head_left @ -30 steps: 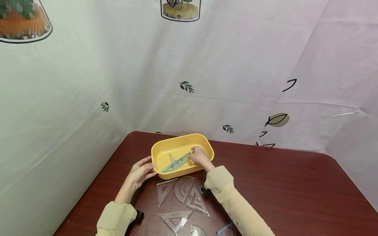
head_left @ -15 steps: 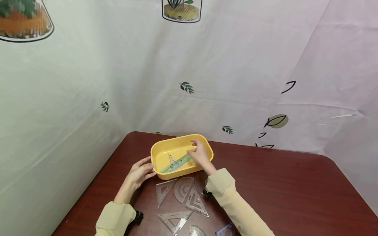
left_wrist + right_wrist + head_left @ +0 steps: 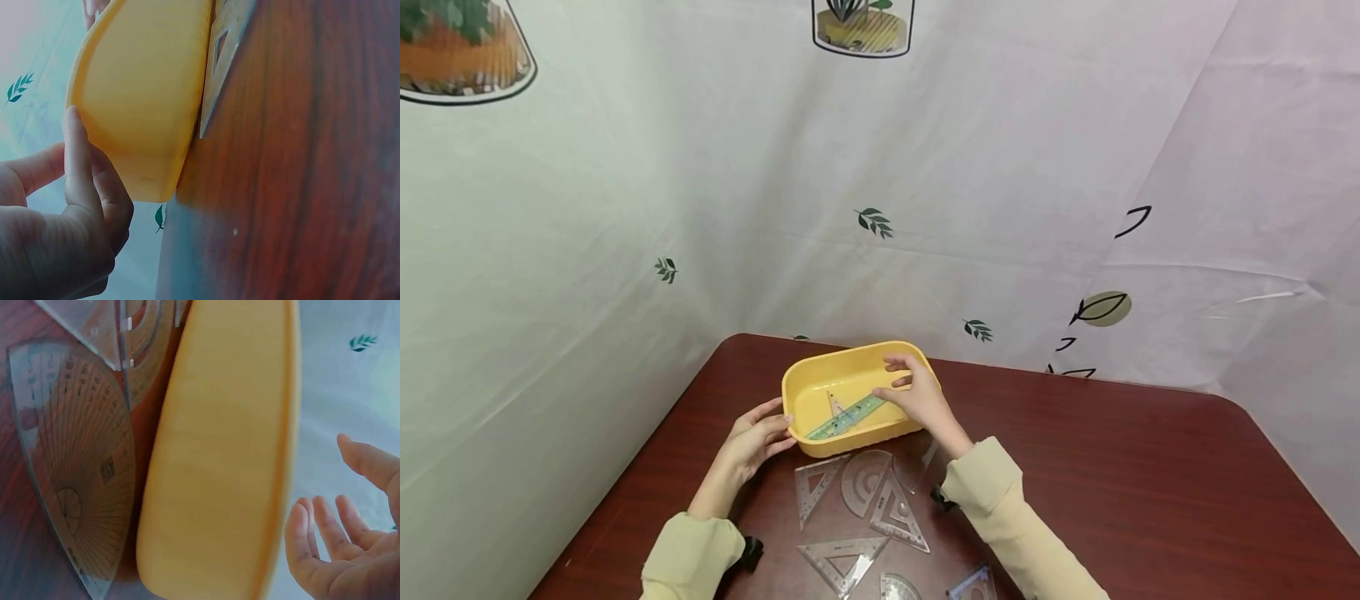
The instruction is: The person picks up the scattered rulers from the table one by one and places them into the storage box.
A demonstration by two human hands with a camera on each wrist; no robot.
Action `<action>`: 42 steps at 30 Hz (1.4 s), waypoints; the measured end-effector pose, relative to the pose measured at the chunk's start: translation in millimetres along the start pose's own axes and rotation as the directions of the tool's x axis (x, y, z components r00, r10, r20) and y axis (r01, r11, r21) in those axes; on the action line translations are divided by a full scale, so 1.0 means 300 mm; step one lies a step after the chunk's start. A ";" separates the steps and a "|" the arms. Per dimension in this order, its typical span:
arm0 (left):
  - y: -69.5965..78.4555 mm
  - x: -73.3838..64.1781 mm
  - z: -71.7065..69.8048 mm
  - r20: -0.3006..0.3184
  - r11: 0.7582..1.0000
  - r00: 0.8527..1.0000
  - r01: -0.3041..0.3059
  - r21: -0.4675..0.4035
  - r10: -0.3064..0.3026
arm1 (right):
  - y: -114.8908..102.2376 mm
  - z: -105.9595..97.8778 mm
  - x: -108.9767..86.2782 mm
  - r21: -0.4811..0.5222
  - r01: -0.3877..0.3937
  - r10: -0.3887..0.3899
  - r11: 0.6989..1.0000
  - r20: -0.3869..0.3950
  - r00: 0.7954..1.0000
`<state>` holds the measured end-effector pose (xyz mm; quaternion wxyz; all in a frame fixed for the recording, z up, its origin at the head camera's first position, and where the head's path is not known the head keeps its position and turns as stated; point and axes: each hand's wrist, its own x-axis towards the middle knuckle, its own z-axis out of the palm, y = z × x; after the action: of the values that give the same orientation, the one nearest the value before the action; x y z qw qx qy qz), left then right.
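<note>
A yellow plastic box [image 3: 865,436] stands on the table, holding a green patterned ruler [image 3: 844,419] and a small pale piece [image 3: 834,403] partly beneath it. My left hand [image 3: 752,442] grips the box's left end, its thumb on the rim and its fingers against the outer wall; the left wrist view shows this hand [image 3: 69,212] close up. Over the box's right end is my right hand [image 3: 917,396], fingers spread and loosely bent, with nothing held. The right wrist view shows that same hand [image 3: 344,531] beyond the rim, thumb apart from fingers.
In front of the box lie clear set squares [image 3: 901,517], a clear protractor [image 3: 867,482] and another protractor [image 3: 81,456] near its right end. A blue-edged piece [image 3: 972,583] sits at the front of the dark red table [image 3: 1112,483]. A patterned cloth [image 3: 1000,167] hangs behind.
My right hand has let go of the ruler, its fingers have spread, and its wrist and forearm have drawn a little to the right. The ruler stays in the box; my left hand keeps its place.
</note>
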<state>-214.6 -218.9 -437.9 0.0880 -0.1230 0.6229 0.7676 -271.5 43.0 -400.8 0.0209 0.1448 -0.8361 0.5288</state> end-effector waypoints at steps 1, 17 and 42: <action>0.000 -0.001 0.000 0.000 1.000 1.000 0.000 0.000 0.000 | -0.003 -0.007 -0.007 0.001 -0.005 0.005 1.000 0.003 1.000; -0.006 -0.006 -0.002 -0.005 1.000 1.000 0.003 0.002 -0.003 | -0.014 -0.096 -0.134 -0.090 -0.015 0.022 0.996 0.078 0.997; 0.005 -0.002 0.002 -0.008 1.000 1.000 0.008 -0.003 -0.008 | 0.030 -0.299 -0.360 -0.165 -0.016 0.059 0.986 0.260 0.964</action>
<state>-214.6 -218.5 -436.1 0.0887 -0.1286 0.6217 0.7675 -181.1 150.3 -389.6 -0.0891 0.1961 -0.8740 0.4357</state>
